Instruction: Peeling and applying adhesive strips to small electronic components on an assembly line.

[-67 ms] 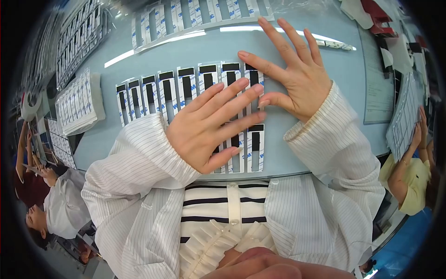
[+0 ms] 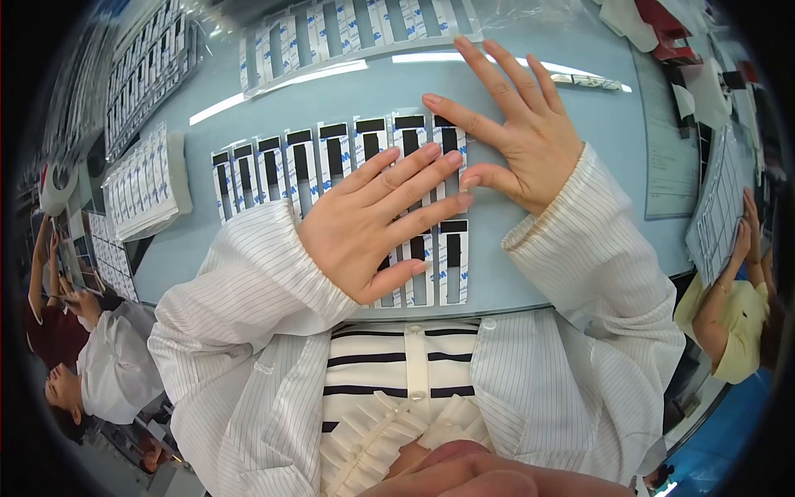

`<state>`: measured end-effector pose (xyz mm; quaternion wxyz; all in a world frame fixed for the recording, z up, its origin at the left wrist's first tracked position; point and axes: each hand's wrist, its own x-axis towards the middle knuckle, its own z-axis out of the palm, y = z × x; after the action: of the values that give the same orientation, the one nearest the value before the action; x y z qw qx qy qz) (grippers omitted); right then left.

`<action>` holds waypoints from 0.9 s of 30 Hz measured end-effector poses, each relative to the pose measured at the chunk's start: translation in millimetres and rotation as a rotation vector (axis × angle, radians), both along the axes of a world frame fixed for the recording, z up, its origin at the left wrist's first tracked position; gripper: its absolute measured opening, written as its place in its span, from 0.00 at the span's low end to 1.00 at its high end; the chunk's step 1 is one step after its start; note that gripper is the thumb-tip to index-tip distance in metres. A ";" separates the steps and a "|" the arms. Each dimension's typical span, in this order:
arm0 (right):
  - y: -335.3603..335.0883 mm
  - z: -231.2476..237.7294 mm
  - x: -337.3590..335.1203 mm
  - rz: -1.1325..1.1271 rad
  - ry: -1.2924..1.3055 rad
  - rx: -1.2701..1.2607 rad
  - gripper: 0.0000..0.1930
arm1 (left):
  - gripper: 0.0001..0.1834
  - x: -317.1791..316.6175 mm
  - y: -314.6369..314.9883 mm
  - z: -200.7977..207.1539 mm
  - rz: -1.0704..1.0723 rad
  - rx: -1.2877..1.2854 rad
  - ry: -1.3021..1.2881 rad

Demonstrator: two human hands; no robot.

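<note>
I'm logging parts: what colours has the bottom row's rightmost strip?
White with blue print and black areas; the strip shows best in the head view.

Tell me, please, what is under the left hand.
Black-and-white strips show around the left hand, running partly beneath it; whatever it covers cannot be seen.

Blue lettering (image 2: pixel 463 272) repeats across the black-and-white strips (image 2: pixel 335 153)

Upper row of narrow white strips (image 2: pixel 334 157), blue-printed, flat, side by side; black T-shaped patches (image 2: pixel 372 137) on several. Shorter visible lower row (image 2: pixel 453 248) just beneath, rightmost strip plain to see, others partly hidden.
</note>
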<state>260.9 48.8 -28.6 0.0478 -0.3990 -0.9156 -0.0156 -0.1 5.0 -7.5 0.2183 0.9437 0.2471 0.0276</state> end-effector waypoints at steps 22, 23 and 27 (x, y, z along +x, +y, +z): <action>-22.9 11.8 -30.8 0.232 0.065 -0.251 0.61 | 0.34 -145.2 -92.9 20.1 0.952 -0.115 -0.321; -22.4 11.4 -31.7 0.244 0.070 -0.242 0.61 | 0.34 -152.8 -99.7 18.3 1.101 -0.199 -0.375; -22.7 10.8 -36.0 0.244 0.073 -0.147 0.59 | 0.35 -164.5 -114.1 20.4 1.245 -0.632 -0.757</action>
<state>224.9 26.1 -17.8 0.0530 -0.2874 -0.9536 0.0720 -164.6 -109.1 12.9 0.4893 0.4521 0.6343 0.3922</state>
